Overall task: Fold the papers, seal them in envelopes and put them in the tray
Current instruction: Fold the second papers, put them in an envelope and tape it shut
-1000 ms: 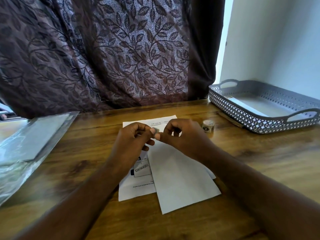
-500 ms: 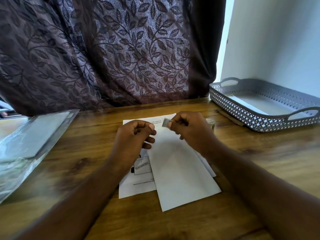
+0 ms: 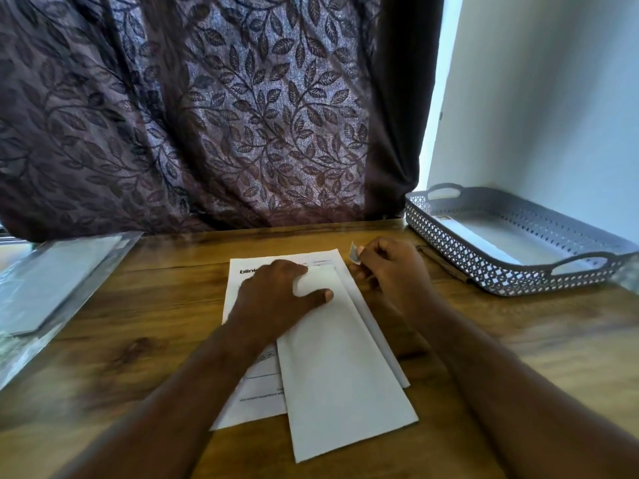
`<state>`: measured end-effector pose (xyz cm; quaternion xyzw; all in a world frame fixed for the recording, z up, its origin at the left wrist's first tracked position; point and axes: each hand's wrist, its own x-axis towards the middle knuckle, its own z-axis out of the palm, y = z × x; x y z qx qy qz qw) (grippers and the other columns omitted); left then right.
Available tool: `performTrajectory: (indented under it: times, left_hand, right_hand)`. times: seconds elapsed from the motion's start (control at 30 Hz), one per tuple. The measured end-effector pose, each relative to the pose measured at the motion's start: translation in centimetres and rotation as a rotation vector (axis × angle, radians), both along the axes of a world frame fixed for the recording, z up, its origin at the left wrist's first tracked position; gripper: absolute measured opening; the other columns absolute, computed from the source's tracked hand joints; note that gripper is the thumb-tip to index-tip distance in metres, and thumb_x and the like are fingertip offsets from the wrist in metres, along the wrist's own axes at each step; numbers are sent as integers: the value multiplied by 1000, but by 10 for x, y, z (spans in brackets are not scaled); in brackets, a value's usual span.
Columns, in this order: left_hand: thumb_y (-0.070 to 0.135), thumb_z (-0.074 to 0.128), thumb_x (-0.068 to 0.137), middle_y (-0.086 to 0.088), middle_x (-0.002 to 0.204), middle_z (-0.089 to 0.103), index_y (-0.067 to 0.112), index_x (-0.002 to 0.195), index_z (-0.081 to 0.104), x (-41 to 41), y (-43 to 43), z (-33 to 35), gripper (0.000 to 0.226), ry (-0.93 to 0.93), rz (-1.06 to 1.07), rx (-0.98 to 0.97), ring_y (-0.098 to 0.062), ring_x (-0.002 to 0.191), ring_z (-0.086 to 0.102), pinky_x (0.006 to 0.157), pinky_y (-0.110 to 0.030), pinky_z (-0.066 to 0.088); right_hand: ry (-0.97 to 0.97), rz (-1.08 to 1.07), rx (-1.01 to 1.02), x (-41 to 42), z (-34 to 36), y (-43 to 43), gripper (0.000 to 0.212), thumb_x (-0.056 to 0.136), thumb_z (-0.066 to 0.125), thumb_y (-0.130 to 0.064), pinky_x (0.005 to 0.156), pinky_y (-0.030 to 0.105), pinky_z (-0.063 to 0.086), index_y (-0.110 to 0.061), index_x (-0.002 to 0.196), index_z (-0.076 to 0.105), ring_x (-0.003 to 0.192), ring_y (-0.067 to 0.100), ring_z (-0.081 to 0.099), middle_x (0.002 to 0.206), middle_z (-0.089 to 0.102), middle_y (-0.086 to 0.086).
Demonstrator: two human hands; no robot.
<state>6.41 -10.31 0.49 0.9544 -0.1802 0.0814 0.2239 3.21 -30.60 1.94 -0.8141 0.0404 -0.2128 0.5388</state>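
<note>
While white paper envelope (image 3: 345, 375) (prob. flimsy; edge-hold advised) is pinned by flat L grip (image 3: 276, 292), grey strip (image 3: 354, 253) pinched in R grip (image 3: 390, 271).

We pressed our left hand (image 3: 276, 292) flat on the envelope (image 3: 342, 375); our right hand (image 3: 390, 267) pinched a grey strip (image 3: 354, 253) at one o'clock, tray (image 3: 460, 250) at two.

Two bare hands, two bare forearms, seen from above.
Behind the left hand (image 3: 276, 292) and the right hand (image 3: 387, 271), the left forearm (image 3: 193, 392) and right forearm (image 3: 501, 375) show uncovered from the wrists back to the view's lower edge. The left thumbnail (image 3: 327, 296) is short and plain. Blur softens the left forearm's outline.
</note>
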Motion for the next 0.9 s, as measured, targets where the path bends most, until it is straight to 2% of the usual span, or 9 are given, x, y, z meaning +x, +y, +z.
performTrajectory:
  times: [0.1, 0.13, 0.27, 0.4, 0.47, 0.57, 0.63, 0.77, 0.9]
  left_hand:
    - [93, 41, 71, 10, 154, 43, 37, 146, 43, 1, 4, -11, 93, 43, -18, 131, -16, 140, 40, 113, -44, 31]
    - [96, 37, 68, 11, 155, 42, 37, 146, 41, 3, 7, -14, 98, 42, -24, 142, -15, 141, 39, 114, -44, 31]
    - [97, 39, 60, 9, 154, 42, 37, 149, 36, 11, 9, -17, 107, 8, -44, 110, -17, 140, 40, 113, -45, 31]
    - [95, 43, 67, 9, 156, 39, 36, 152, 31, 11, 6, -20, 104, 27, -72, 100, -16, 142, 37, 116, -47, 27]
    - [94, 39, 71, 9, 158, 36, 36, 152, 30, 9, 3, -21, 100, 27, -89, 125, -16, 144, 33, 119, -48, 23]
    - [93, 33, 74, 8, 164, 26, 33, 155, 27, 10, 4, -22, 101, 47, -104, 174, -16, 151, 18, 123, -50, 13]
    - [91, 34, 76, 7, 166, 21, 32, 155, 28, 11, 5, -23, 99, 51, -101, 190, -15, 153, 11, 124, -50, 9]
    - [89, 36, 79, 5, 163, 27, 30, 152, 33, 11, 6, -21, 94, 13, -103, 208, -17, 150, 19, 123, -51, 10]
    - [86, 35, 81, 5, 162, 27, 29, 153, 32, 11, 6, -22, 91, 3, -99, 235, -17, 151, 17, 124, -55, 5]
  right_hand:
    - [121, 31, -287, 12, 1, -3, 23, 98, 62, -22, 49, 17, 50, -14, 78, 69, 50, 4, 63, 68, 71, 2]
    - [156, 56, -359, 17, 2, 0, 22, 98, 62, -23, 48, 15, 47, -15, 79, 69, 51, 3, 62, 67, 70, 0]
    - [171, 144, -501, 35, 8, 12, 20, 98, 62, -20, 55, 24, 48, -7, 85, 69, 61, 11, 59, 71, 65, -1]
    - [290, 189, -715, 52, 21, 17, 21, 97, 64, -21, 62, 29, 47, -9, 80, 63, 58, 12, 51, 71, 59, 1]
    - [349, 199, -742, 56, 24, 12, 21, 96, 64, -21, 60, 32, 49, -9, 79, 65, 52, 13, 52, 65, 59, 3]
    - [416, 263, -651, 61, 23, 10, 27, 97, 62, -19, 49, 28, 44, -6, 73, 64, 42, 14, 51, 62, 62, 10]
    - [444, 305, -643, 65, 24, 10, 28, 97, 61, -18, 51, 29, 43, -5, 72, 63, 40, 14, 49, 62, 62, 13]
    - [471, 353, -759, 73, 30, 13, 33, 99, 60, -24, 56, 27, 46, -3, 75, 66, 40, 12, 52, 64, 66, 12]
    - [479, 367, -826, 76, 30, 16, 33, 101, 59, -30, 56, 25, 46, -7, 77, 65, 39, 10, 53, 65, 67, 9]
